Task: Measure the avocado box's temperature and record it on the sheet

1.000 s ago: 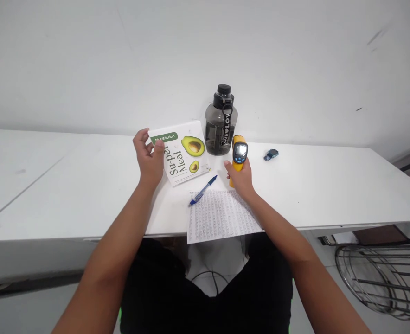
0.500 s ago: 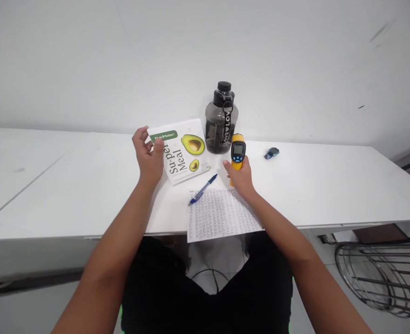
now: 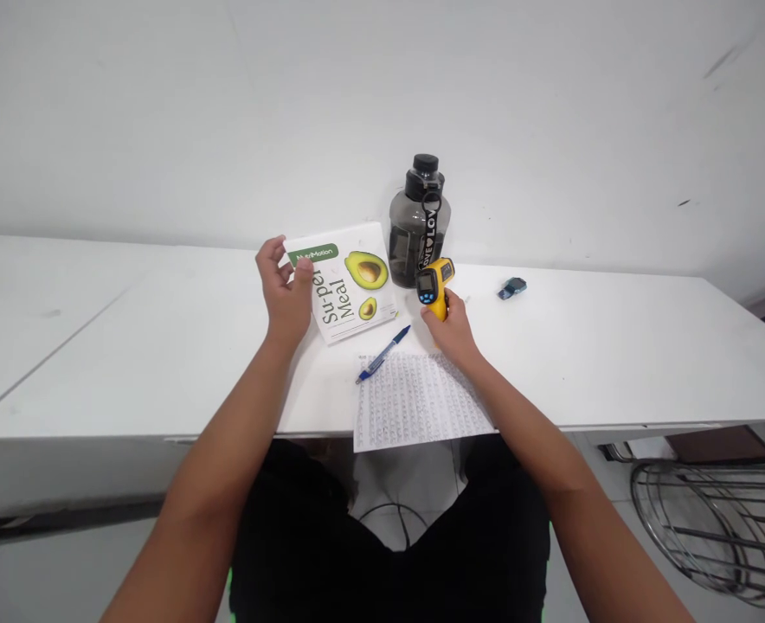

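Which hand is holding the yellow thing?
The right hand. It is wrapped around the handle of the yellow thermometer gun, beside the dark bottle. The left hand holds the edge of the avocado box instead.

Looks like an office or test room: plain white wall (image 3: 551,104), long white laminate desk (image 3: 616,346), printed data sheet (image 3: 414,402).

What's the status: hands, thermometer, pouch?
Left hand grips pouch edge. Right hand holds thermometer, tilted toward pouch. Pen on sheet nearby.
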The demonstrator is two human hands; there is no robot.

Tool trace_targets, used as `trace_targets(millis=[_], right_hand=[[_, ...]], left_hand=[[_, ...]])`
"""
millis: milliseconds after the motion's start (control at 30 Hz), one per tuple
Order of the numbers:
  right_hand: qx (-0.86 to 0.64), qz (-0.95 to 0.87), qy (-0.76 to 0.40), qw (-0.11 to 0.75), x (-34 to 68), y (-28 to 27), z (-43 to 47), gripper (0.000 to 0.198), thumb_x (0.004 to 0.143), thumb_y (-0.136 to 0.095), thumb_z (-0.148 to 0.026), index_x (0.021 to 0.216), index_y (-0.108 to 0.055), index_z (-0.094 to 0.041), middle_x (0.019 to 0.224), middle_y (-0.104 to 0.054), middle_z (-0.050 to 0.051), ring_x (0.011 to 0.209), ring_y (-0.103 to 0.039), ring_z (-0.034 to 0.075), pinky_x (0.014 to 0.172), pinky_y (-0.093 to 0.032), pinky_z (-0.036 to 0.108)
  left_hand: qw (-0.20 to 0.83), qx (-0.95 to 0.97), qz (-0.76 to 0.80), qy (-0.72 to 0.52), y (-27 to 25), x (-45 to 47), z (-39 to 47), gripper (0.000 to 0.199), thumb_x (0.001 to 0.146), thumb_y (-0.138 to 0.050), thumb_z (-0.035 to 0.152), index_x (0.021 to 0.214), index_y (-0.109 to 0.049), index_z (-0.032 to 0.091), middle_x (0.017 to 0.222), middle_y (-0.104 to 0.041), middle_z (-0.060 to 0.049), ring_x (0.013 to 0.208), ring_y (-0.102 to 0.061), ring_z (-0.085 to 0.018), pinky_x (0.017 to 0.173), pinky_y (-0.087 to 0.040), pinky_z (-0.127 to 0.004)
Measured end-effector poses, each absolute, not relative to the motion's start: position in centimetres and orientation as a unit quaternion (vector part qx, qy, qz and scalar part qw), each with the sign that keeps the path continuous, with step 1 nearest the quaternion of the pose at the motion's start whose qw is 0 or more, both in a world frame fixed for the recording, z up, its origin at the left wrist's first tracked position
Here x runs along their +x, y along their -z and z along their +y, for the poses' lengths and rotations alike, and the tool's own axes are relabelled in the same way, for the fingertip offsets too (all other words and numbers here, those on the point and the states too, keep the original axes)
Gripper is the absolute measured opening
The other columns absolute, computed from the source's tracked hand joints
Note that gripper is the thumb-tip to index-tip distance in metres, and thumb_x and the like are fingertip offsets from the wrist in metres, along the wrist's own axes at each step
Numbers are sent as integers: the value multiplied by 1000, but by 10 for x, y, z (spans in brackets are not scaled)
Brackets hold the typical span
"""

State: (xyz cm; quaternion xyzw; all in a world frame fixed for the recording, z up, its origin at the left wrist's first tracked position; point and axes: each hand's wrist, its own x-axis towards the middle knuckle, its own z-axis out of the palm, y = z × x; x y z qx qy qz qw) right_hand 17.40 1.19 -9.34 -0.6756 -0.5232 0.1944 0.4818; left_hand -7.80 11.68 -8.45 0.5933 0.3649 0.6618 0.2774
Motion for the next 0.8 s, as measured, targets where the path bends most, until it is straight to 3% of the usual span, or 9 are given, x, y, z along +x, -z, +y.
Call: trace_targets(millis=[167, 300, 433, 633, 800], right_hand=[[-743, -571, -106, 333, 188, 94, 13, 60, 83, -64, -44, 136, -51, -19, 123, -58, 16, 102, -62, 32, 85, -50, 45], [-770, -582, -44, 259, 198, 98, 16, 54, 87, -62, -42, 134, -51, -18, 114, -64, 17, 94, -63, 33, 80, -48, 44], [-792, -579, -12, 196, 202, 99, 17, 45, 88, -61, -39, 126, -56, -15, 111, -64, 20, 98, -60, 35, 79, -47, 44], [-752, -623, 56, 210, 200, 96, 14, 42, 89, -61, -38, 124, -62, -15, 116, -61, 22, 106, -53, 37, 84, -45, 48], [-587, -785, -41, 195, 185, 98, 9, 34, 97, -49, -26, 126, -67, -24, 102, -70, 11, 93, -62, 25, 83, -46, 36]], left_hand=[[254, 582, 375, -676, 85, -77, 116, 55, 86, -66, 59, 132, -48, 33, 138, -54, -9, 111, -63, -22, 91, -57, -37], [260, 582, 371, -675, 87, -78, 118, 56, 85, -67, 59, 132, -48, 35, 140, -53, -9, 109, -63, -22, 91, -57, -38], [261, 579, 373, -677, 89, -78, 119, 56, 85, -67, 59, 132, -48, 36, 140, -52, -9, 111, -63, -23, 90, -57, -38], [264, 578, 375, -675, 88, -78, 119, 57, 84, -66, 61, 132, -48, 36, 140, -52, -10, 106, -65, -22, 86, -59, -36], [260, 577, 380, -674, 87, -77, 117, 58, 84, -66, 62, 132, -49, 36, 140, -52, -10, 106, -65, -22, 86, -59, -36]])
